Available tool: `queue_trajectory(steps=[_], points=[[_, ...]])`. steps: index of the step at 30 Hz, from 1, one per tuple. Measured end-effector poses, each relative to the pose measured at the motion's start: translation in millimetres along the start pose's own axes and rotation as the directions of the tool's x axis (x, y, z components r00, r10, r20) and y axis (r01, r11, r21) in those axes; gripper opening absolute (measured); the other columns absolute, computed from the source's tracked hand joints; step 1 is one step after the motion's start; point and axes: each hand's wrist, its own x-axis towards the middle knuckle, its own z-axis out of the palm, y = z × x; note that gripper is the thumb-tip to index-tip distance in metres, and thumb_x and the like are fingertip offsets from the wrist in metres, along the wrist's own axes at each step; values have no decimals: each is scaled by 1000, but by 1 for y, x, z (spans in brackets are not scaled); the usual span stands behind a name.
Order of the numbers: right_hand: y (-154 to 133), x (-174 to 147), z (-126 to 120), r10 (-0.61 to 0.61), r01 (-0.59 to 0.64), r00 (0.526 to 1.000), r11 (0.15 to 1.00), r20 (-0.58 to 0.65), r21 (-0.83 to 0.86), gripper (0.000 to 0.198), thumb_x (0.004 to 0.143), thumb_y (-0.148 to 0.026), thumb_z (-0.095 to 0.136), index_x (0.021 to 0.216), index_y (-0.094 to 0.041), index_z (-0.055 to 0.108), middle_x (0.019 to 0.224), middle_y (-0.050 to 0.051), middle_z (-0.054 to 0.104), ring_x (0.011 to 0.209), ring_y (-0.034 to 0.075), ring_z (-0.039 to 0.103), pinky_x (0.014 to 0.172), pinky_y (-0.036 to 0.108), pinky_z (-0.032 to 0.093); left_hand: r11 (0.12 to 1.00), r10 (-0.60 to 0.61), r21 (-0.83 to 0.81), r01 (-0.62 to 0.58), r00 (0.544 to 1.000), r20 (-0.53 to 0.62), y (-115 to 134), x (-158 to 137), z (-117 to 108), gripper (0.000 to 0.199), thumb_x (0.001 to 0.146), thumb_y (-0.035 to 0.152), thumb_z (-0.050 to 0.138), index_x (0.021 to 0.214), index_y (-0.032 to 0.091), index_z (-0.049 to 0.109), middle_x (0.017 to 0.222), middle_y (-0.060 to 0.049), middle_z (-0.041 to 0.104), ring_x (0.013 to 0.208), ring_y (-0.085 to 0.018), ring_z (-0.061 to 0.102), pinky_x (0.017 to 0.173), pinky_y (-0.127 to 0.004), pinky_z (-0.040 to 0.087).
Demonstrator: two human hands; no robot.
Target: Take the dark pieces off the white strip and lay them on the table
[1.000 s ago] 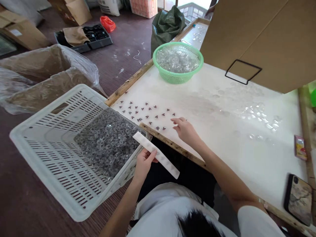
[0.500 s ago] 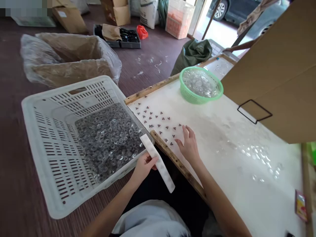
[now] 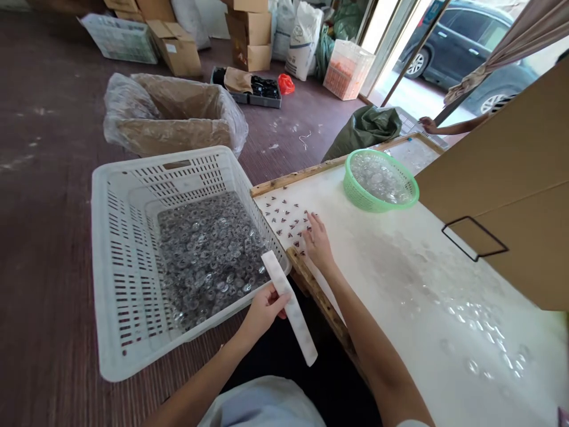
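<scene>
My left hand (image 3: 265,308) is closed on a flat white strip (image 3: 291,308), pinching it between thumb and fingers near the crate's front corner. On the white tabletop (image 3: 355,249) my right hand (image 3: 319,242) is open, palm down, its fingers over the right side of a scatter of small dark winged-looking pieces (image 3: 283,220). Some of these pieces are hidden behind the fingers. To the left, a white slatted plastic crate (image 3: 128,249) holds a thick layer of clear round pieces with dark centres (image 3: 208,255).
A green basket (image 3: 382,201) of clear round pieces stands further back on the table. Loose clear discs (image 3: 484,326) lie at right. A large cardboard sheet (image 3: 502,184) leans over the table. Another person's hand (image 3: 429,124) shows beyond. A wooden edge strip (image 3: 320,290) borders the table.
My view has turned left. My right hand has moved left, further over the dark pieces, and covers some of them. My left hand keeps hold of the white strip.
</scene>
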Motion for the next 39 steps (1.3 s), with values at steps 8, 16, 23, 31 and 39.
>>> queue_trajectory(steps=[8, 16, 23, 31, 39], points=[[-35, -55, -54, 311, -283, 950, 902, -36, 325, 19, 88, -36, 57, 92, -19, 65, 79, 4, 68, 74, 18, 64, 72, 33, 52, 997, 48, -58, -44, 997, 68, 18, 0, 13, 32, 74, 44, 72, 82, 15, 62, 68, -3, 67, 56, -16, 62, 50, -26, 52], [-79, -95, -71, 272, -394, 893, 858, 357, 330, 27, 88, -37, 60, 109, -21, 62, 92, 4, 70, 80, 17, 66, 69, 28, 53, 972, 152, -175, -160, 987, -60, 40, 3, 14, 29, 74, 39, 75, 86, 15, 66, 73, -2, 69, 60, -16, 64, 55, -28, 55], [-80, -139, -73, -22, 12, 998, 987, -62, -159, 16, 93, -23, 54, 101, -26, 68, 91, 7, 70, 81, 20, 65, 73, 33, 50, 907, 197, -377, -190, 980, -19, 43, 5, 16, 36, 71, 38, 79, 96, 16, 68, 80, -6, 72, 77, -21, 70, 59, -27, 57], [-74, -144, -83, -131, 100, 981, 974, -144, -205, 25, 91, -18, 58, 114, -29, 62, 103, 8, 66, 93, 21, 63, 81, 36, 52, 915, 286, -320, -246, 954, 85, 41, -3, 25, 21, 76, 35, 77, 86, 17, 71, 89, -7, 73, 84, -22, 70, 67, -30, 58], [-73, -145, -87, -143, 111, 961, 983, -236, -144, 11, 89, -20, 62, 98, -27, 62, 94, 6, 65, 86, 19, 63, 77, 35, 51, 877, 478, -100, -471, 875, 77, 47, -6, 32, 15, 77, 35, 75, 75, 19, 75, 87, -9, 73, 81, -22, 68, 77, -36, 57]])
